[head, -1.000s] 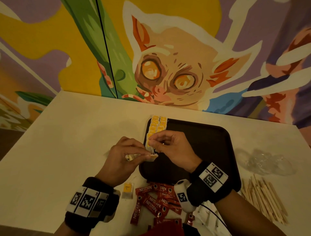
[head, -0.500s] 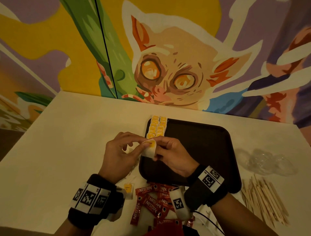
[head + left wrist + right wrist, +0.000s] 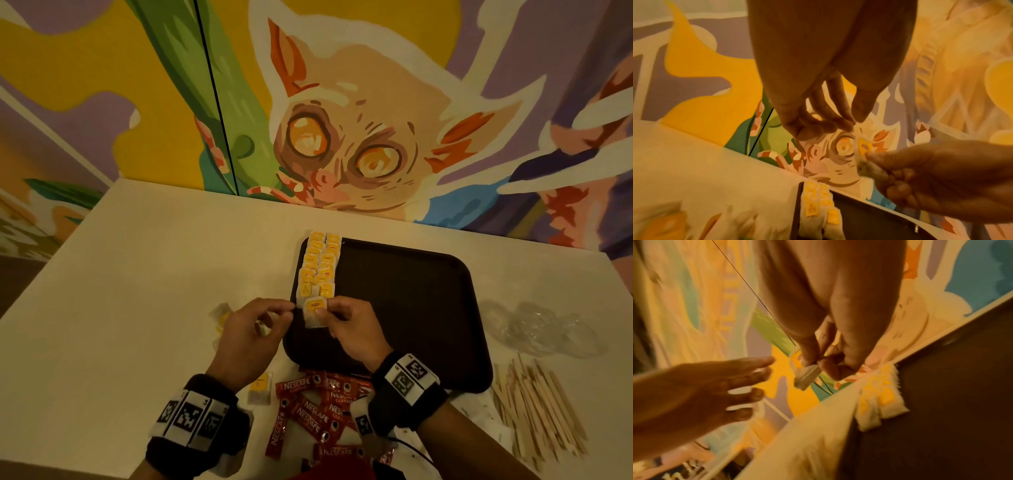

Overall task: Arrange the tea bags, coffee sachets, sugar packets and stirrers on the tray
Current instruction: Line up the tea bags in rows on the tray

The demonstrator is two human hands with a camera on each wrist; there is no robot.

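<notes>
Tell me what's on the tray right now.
Two overlapping rows of tea bags lie along the left edge of the tray. The rest shows bare, though the right hand and its tea bag hide the near-left corner.

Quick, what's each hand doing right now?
Left hand: open, fingers loose, holding nothing.
Right hand: pinching a tea bag.

Your right hand (image 3: pixel 347 325) covers the lower corner of the tea bag (image 3: pixel 313 313) you hold; the right wrist view blurs it to a pale wedge. Your wrists hide part of the sachets (image 3: pixel 315 407), and the bottom edge cuts them off. The label print on the tray's (image 3: pixel 428 308) bags is too small to read.
</notes>
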